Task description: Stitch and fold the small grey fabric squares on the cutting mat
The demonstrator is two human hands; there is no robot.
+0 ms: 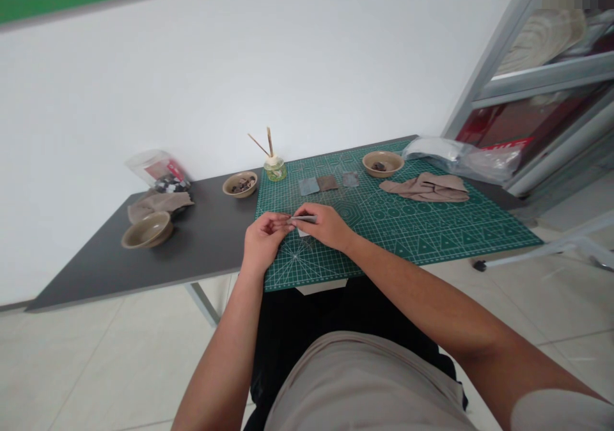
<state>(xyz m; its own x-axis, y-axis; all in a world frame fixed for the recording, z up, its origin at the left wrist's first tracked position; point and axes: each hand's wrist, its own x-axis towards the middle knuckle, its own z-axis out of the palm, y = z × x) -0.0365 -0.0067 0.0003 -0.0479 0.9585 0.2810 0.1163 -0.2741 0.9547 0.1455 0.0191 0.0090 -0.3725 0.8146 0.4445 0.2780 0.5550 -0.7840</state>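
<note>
My two hands meet above the front left part of a green cutting mat [374,226]. Between the thumb and fingers of my right hand [329,225] is a thin grey sheet [307,219], seen nearly edge-on. My left hand [266,236] is closed in a pinch at the sheet's left end; whatever is between its fingertips is too small to name. Under my right fingers a small pale piece [303,232] shows in part. Beyond the hands lie a blue-grey square [308,186], a brown square [328,183] and a greyish, clear-looking square [350,179].
Bowls with small dark pieces stand at the back left [240,185] and back right [383,163]. Near them are a reed diffuser [275,167], a brown cloth [426,188] and a plastic bag [460,157]. Further left sit another bowl [148,230], a cloth [156,205] and a clear bag [158,169].
</note>
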